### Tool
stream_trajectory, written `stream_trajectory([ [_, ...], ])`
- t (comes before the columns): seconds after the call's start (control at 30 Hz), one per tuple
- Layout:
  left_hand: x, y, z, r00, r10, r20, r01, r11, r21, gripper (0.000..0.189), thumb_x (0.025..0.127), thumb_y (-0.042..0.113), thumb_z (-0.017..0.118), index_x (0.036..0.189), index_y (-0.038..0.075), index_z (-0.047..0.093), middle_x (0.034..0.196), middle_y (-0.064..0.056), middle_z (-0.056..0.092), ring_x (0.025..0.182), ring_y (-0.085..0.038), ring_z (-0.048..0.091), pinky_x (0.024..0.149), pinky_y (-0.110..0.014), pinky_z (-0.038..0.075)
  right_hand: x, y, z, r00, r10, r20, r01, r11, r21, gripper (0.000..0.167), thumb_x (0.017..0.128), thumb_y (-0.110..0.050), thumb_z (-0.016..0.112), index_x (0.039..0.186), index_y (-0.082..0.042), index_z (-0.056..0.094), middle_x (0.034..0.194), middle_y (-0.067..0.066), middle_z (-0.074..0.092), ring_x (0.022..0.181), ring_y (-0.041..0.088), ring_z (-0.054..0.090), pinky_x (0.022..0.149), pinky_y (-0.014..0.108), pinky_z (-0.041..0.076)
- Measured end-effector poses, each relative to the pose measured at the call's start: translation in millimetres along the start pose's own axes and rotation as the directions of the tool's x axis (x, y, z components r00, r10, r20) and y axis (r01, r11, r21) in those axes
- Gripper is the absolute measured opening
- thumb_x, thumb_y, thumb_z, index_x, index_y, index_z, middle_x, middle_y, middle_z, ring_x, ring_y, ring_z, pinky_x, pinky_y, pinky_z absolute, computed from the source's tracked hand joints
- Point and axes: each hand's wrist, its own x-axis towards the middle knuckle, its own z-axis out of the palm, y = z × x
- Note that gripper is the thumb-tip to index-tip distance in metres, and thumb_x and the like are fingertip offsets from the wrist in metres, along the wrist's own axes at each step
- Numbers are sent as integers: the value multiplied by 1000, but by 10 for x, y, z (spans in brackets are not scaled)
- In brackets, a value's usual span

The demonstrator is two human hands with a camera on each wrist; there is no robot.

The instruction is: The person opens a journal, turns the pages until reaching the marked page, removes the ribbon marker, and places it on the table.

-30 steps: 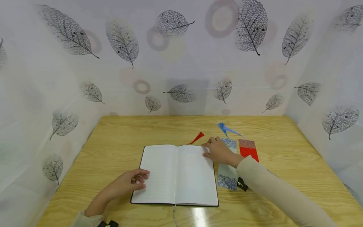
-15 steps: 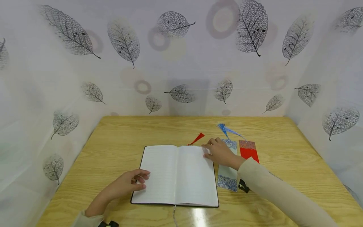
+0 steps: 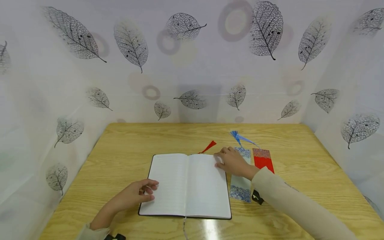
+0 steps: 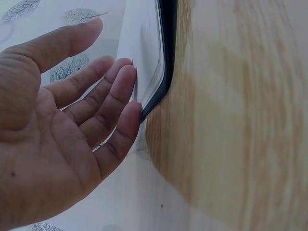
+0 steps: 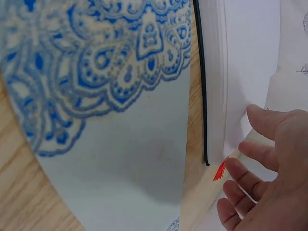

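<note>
An open notebook (image 3: pixel 207 186) with a black cover lies flat, its pages blank or faintly lined. At its left edge is my left hand (image 3: pixel 136 193), fingers loosely bent over the page margin; in the left wrist view the fingertips (image 4: pixel 129 113) are right at the notebook's side. My right hand (image 3: pixel 233 162) rests at the upper right corner, with thumb and fingers apart near the page edge in the right wrist view. Past the notebook's top sticks out a red tassel (image 3: pixel 209 146). Beside the right hand lies a blue-and-white bookmark (image 3: pixel 240 185), partly covered by that hand.
A red bookmark (image 3: pixel 263 160) lies farther right, partly behind the right sleeve (image 3: pixel 288 196). Blue tassels (image 3: pixel 236 135) spread above the bookmarks. A ribbon (image 3: pixel 184 228) hangs from the notebook's lower edge. Leaf-patterned sheeting (image 3: pixel 192 66) encloses the wooden table (image 3: pixel 126 143).
</note>
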Motion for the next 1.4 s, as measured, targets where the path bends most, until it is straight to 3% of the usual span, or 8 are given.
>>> stream_trajectory([
  [0.17, 11, -7, 10, 1000, -1, 11, 1, 1000, 2, 48, 91, 24, 67, 130, -2, 54, 119, -13, 61, 99, -12, 57, 80, -20, 46, 23, 21, 2, 999, 34, 35, -35, 999, 31, 42, 94, -33, 63, 129, -11, 62, 117, 15, 59, 106, 33, 50, 89, 52, 45],
  [0.43, 4, -6, -5, 1000, -6, 8, 6, 1000, -3, 48, 91, 24, 67, 130, -1, 54, 119, -13, 61, 100, -15, 57, 80, -20, 46, 44, 28, -29, 1000, 28, 13, -29, 997, 67, 37, 93, -30, 65, 123, -10, 65, 116, 14, 60, 104, 33, 52, 90, 51, 44],
  [0.6, -5, -6, -9, 1000, -4, 7, 4, 1000, 1, 49, 91, 25, 67, 130, -1, 54, 119, -13, 61, 99, -14, 57, 80, -20, 46, 86, 33, -44, 997, 67, 26, -71, 986, 151, 33, 92, -27, 66, 118, -9, 65, 109, 10, 63, 97, 26, 59, 85, 44, 50],
  [0.7, -8, 1, -10, 1000, -7, 10, 7, 1000, -7, 49, 91, 25, 67, 131, -1, 53, 119, -13, 61, 99, -14, 57, 80, -20, 46, 112, 44, -72, 991, 118, 61, -132, 942, 308, 29, 92, -24, 66, 116, -7, 64, 108, 10, 64, 94, 23, 61, 79, 38, 53],
  [0.8, -12, 12, -11, 1000, -9, 12, 9, 1000, -11, 50, 91, 25, 67, 131, -2, 53, 119, -12, 60, 99, -13, 57, 80, -20, 46, 134, 75, -100, 982, 163, 99, -190, 871, 453, 25, 93, -21, 65, 113, -6, 62, 110, 12, 63, 92, 22, 60, 75, 34, 52],
  [1.07, -17, 42, -19, 1000, -14, 12, 14, 1000, -8, 52, 91, 25, 67, 133, -2, 51, 120, -12, 60, 99, -14, 56, 80, -20, 45, 154, 194, -149, 967, 187, 171, -253, 706, 661, 33, 93, -18, 64, 120, -1, 56, 101, 14, 58, 79, 21, 61, 68, 33, 52],
  [1.27, -16, 53, -24, 1000, -23, 10, 23, 1000, -11, 52, 91, 25, 68, 132, -2, 52, 119, -13, 60, 100, -16, 57, 80, -20, 46, 108, 219, -232, 967, 163, 194, -253, 647, 719, 42, 94, -16, 63, 130, 2, 51, 96, 12, 58, 78, 28, 66, 66, 36, 52],
  [1.4, -20, 43, -20, 1000, -21, 9, 21, 1000, -14, 52, 91, 25, 68, 132, -2, 52, 119, -12, 60, 100, -16, 57, 80, -20, 46, 37, 196, -276, 975, 114, 188, -217, 646, 732, 46, 93, -14, 63, 135, 0, 49, 96, 12, 57, 78, 30, 67, 65, 37, 51],
])
